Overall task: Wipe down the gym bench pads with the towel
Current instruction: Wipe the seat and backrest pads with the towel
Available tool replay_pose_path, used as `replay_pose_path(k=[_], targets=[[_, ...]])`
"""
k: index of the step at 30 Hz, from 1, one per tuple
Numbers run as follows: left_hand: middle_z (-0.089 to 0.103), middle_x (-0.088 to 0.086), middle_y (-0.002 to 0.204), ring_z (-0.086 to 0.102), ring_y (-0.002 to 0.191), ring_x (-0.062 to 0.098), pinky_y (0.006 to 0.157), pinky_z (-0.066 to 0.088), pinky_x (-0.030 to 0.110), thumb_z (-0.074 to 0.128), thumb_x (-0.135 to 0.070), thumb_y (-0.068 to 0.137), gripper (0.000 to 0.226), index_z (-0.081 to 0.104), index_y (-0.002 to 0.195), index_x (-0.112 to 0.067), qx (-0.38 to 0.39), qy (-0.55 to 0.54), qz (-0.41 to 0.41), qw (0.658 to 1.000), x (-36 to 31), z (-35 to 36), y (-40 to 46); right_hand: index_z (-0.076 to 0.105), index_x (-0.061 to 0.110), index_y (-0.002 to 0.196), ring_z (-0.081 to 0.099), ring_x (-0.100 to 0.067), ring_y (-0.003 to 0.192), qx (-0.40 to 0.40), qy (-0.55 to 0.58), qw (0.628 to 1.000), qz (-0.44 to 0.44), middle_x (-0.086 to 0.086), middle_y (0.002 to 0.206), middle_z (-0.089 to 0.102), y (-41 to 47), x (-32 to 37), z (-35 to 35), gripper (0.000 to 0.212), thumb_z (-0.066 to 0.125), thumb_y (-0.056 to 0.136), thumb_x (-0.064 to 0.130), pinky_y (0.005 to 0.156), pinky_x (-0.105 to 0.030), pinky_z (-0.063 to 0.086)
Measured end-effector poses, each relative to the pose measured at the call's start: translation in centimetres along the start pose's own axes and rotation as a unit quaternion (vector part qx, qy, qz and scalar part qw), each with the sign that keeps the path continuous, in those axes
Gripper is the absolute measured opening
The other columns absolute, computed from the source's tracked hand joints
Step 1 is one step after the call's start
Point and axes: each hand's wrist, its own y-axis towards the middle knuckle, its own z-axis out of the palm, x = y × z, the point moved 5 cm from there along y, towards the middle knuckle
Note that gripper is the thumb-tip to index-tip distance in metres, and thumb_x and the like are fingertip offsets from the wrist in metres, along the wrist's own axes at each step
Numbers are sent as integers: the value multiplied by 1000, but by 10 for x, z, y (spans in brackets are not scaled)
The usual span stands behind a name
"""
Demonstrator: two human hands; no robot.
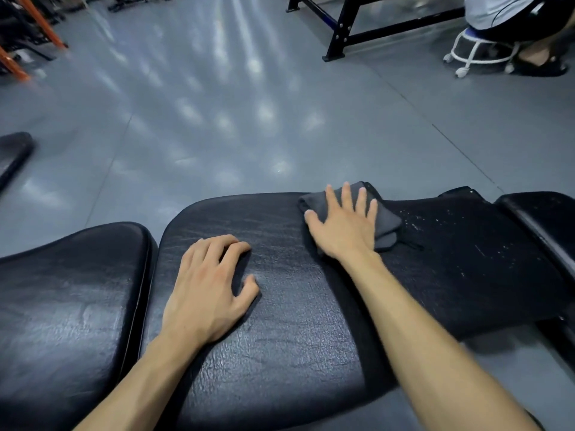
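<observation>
Towel (384, 220) flat under right hand (342, 228)

Head view, down over bench pad (280, 306)

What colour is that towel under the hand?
Dark grey folded cloth towel, seen best in the head view.

Three black bench pads (280, 290) sit side by side, with one more dark pad (14, 150) at nine o'clock, one folded grey towel (382, 219), two hands (205, 293) on the pads, one black frame (357, 29) at one o'clock and one white wheeled stool (476, 54) at two o'clock.
</observation>
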Motion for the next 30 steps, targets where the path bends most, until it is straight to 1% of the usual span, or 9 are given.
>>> replay_pose_path(k=[5,7,10,13,16,21,24,27,30], targets=[[52,-9,129,47,125,20,116,29,41,50,-50,86,48,58,126,-26,-1,1,6,1000,-1,0,0,17,36,162,-3,-25,159,-35,34,969,-242,1,172,7,-86,28,23,75,28,95,70,127,-48,-4],[52,-10,129,47,125,20,116,29,41,50,-49,86,47,57,126,-26,-3,1,7,1000,0,1,0,20,39,161,0,-19,158,-8,42,959,-281,6,171,11,-76,12,17,74,27,95,73,127,-45,-1],[52,-11,129,47,124,19,117,28,40,50,-49,87,47,57,127,-26,-1,-1,5,1000,1,1,0,20,38,161,0,-20,158,1,14,984,-178,5,172,9,-9,-9,3,75,24,95,72,127,-46,-1],[52,-10,129,48,124,19,116,30,39,51,-49,86,47,57,127,-26,1,0,4,1000,0,1,0,21,33,162,1,-28,158,4,4,998,-61,-1,171,13,28,15,-13,70,24,99,65,126,-50,-3],[52,-9,130,48,125,20,115,30,39,51,-48,86,47,57,127,-26,5,2,-2,1000,1,0,1,24,28,161,1,-34,157,-6,12,996,-86,-4,170,18,26,67,-9,68,25,100,57,125,-54,-6],[54,-7,132,47,127,21,114,32,40,50,-50,86,49,58,127,-25,8,7,-2,1000,-2,-3,0,16,35,162,-8,-27,158,31,31,972,-230,1,172,7,-9,100,21,67,27,101,58,125,-49,-11],[55,-6,132,47,127,21,114,31,40,49,-50,86,50,59,128,-25,11,9,-3,1000,-1,-3,-1,17,41,161,-3,-20,158,39,40,966,-251,8,171,6,-1,65,11,67,26,100,64,127,-44,-6],[54,-6,131,47,127,21,114,30,39,48,-50,86,50,59,129,-26,11,9,-6,1000,-3,-3,-2,24,36,161,9,-23,157,14,27,992,-119,3,170,18,36,-13,-2,66,25,101,64,127,-43,1],[54,-7,131,47,126,21,114,32,40,49,-49,87,49,58,128,-26,14,5,-3,1000,-4,-2,-1,48,27,147,37,-31,143,6,-14,1000,5,-8,153,51,57,-80,-16,64,24,99,61,120,-48,19]])
